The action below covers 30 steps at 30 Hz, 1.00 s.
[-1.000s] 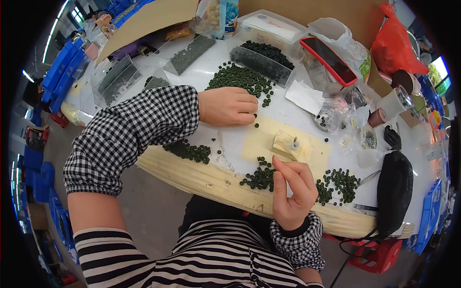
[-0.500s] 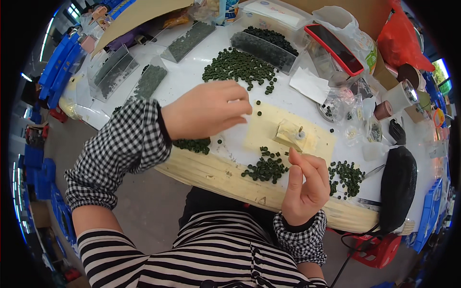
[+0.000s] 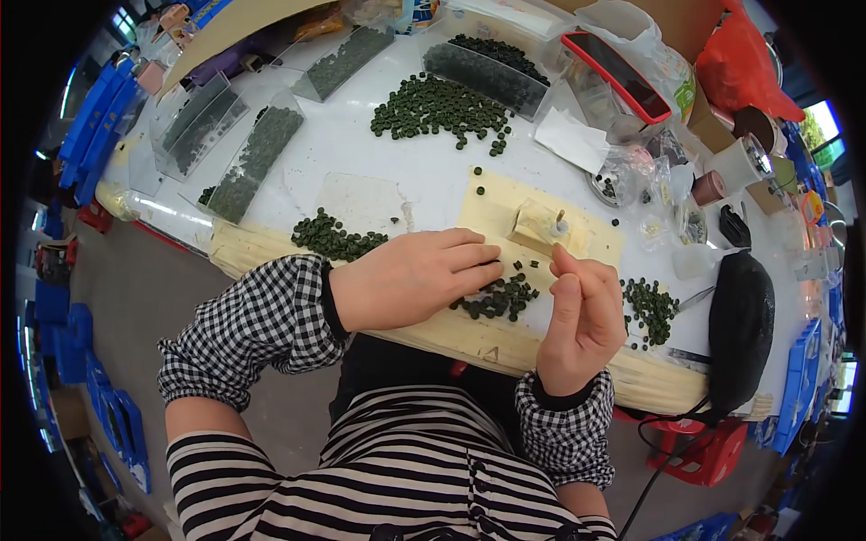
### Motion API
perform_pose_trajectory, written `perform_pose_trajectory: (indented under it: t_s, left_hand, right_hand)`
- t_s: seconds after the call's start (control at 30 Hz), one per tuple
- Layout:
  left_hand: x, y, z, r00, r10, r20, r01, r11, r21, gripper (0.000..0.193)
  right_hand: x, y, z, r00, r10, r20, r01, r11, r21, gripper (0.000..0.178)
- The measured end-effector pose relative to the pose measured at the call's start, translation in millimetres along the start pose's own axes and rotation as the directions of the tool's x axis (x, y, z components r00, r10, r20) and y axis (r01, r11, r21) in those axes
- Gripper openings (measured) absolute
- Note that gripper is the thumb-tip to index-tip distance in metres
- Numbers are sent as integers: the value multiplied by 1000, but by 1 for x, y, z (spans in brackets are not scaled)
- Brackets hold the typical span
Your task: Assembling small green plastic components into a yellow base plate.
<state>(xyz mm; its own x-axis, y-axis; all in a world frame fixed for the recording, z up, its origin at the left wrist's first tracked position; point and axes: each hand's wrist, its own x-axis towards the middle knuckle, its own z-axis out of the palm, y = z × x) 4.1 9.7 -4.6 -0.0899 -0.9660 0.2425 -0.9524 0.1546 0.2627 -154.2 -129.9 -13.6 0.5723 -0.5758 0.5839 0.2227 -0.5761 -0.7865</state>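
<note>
My left hand lies over the near edge of a pile of small dark green ring-like pieces, fingers stretched to the right and thumb out of sight. Close to the block, my right hand is closed, thumb and forefinger brought together; anything between them is too small to make out. Just beyond its fingertips stands a yellowish block with a thin upright pin on a pale base. The block rests on a cream sheet on the white table.
A large heap of green pieces lies beyond, with smaller piles at left and right. Clear trays of pieces stand at far left. A red-cased phone leans at far right, near a black padded object.
My left hand has come down and nearer, from above the table's middle to the near pile. The right hand stays close to the block, thumb and forefinger still together.
</note>
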Motion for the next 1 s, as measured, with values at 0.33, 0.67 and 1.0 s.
perform_pose_trajectory:
  t_s: [0.33, 0.67, 1.0]
  left_hand:
    - [-22, 13, 1, 948, -252, -195, 223, 962, -159, 34]
    - [-33, 27, 0, 799, -535, -274, 426, 826, -369, 35]
    - [-32, 28, 5, 797, -509, -325, 459, 861, -221, 15]
  right_hand:
    - [1, -4, -4, 1000, 6, 0, -6, 1000, -30, 19]
    - [33, -12, -35, 973, -113, 199, 176, 926, -334, 27]
    - [52, -11, -31, 952, -186, 242, 273, 874, -402, 23]
